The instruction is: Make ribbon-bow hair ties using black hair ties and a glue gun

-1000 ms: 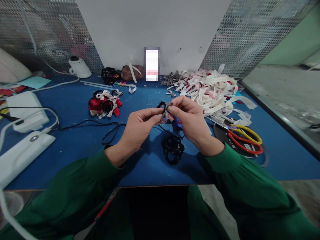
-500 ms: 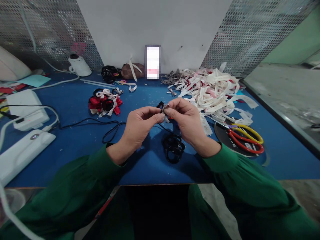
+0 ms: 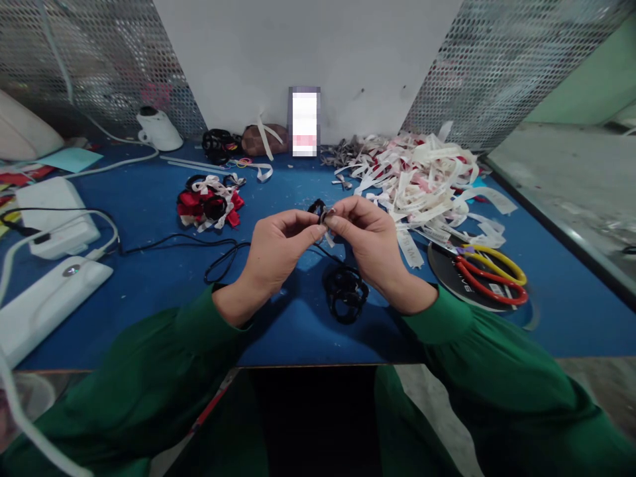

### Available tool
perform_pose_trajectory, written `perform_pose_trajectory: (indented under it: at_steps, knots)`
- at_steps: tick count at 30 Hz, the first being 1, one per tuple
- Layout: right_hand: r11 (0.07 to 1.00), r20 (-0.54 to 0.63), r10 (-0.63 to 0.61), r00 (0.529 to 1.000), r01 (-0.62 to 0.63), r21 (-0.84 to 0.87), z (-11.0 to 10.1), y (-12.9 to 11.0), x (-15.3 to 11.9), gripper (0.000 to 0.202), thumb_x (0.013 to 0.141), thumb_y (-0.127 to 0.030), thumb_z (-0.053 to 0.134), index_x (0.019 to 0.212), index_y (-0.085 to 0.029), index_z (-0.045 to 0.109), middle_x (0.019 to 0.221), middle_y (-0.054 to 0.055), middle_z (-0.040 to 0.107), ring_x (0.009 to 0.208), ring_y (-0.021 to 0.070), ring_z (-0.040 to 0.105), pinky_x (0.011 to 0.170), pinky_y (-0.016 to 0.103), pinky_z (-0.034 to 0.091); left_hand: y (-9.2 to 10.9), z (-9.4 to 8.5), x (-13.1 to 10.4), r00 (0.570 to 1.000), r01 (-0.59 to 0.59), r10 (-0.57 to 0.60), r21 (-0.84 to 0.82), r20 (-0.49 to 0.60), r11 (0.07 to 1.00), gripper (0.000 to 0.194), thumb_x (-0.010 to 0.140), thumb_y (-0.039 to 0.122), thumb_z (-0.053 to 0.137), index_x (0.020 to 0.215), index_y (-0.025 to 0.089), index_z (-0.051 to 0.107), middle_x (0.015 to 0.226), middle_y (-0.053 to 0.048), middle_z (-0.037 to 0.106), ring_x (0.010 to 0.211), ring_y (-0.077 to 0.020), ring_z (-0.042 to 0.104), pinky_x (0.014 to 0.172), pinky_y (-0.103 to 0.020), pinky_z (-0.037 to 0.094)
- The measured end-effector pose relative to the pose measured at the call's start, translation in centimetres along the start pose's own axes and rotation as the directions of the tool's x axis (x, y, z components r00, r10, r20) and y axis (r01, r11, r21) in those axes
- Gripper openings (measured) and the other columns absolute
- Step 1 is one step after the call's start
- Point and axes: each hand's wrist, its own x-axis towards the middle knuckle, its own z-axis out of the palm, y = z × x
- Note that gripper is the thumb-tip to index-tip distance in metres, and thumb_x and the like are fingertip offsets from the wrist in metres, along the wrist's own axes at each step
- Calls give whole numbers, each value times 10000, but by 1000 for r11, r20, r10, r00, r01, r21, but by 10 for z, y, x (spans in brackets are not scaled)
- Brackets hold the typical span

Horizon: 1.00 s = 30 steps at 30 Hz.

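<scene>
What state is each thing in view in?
Small black band with grey ribbon: held up
Left hand: pinching it
Right hand: pinching it
Loose black bands: bunched together
Red and white bows: piled together
White ribbons: tangled heap
Red-and-yellow-handled scissors: lying, blades partly hidden
Rectangular phone: upright, screen lit
White mug: standing
White oblong box: cable plugged in

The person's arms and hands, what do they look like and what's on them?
The left hand and right hand are bare, with no gloves. The left sleeve and right sleeve are long, loose and plain dark green, with cuffs by the wrists.
</scene>
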Motion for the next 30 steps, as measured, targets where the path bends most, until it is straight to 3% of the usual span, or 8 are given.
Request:
perform_pose_trajectory:
  at_steps: [15,20,25,30]
  knots:
    - [998,49,46,998,-44,-34,-3,3,-1,189,791,-328,787,811,-214,636,774,-18,639,687,116,566,671,281,485,1,-3,3,999,39,-39,1,-22,999,111,655,244,838,734,185,785,749,-21,755,693,-151,640,709,-282,517]
    - [998,42,10,999,-7,-63,-6,-2,1,259,780,-384,796,886,-230,616,833,-13,638,748,133,591,711,292,503,3,-5,4,1000,-25,26,131,-5,991,121,684,269,817,753,176,781,762,-33,755,696,-166,646,696,-290,511]
    - [954,103,-129,986,151,-258,-10,-7,3,120,821,-269,744,902,-237,661,840,-8,642,770,146,568,748,312,494,10,-5,2,989,-144,127,317,74,938,58,724,235,775,734,178,776,757,-40,754,719,-179,665,757,-306,519]
    - [933,75,-165,983,180,-312,-10,-10,2,40,833,-232,717,853,-228,683,797,-13,639,737,141,541,703,300,472,11,-8,3,976,-209,178,306,125,929,114,805,282,729,764,198,794,786,-41,765,771,-199,679,767,-307,516]
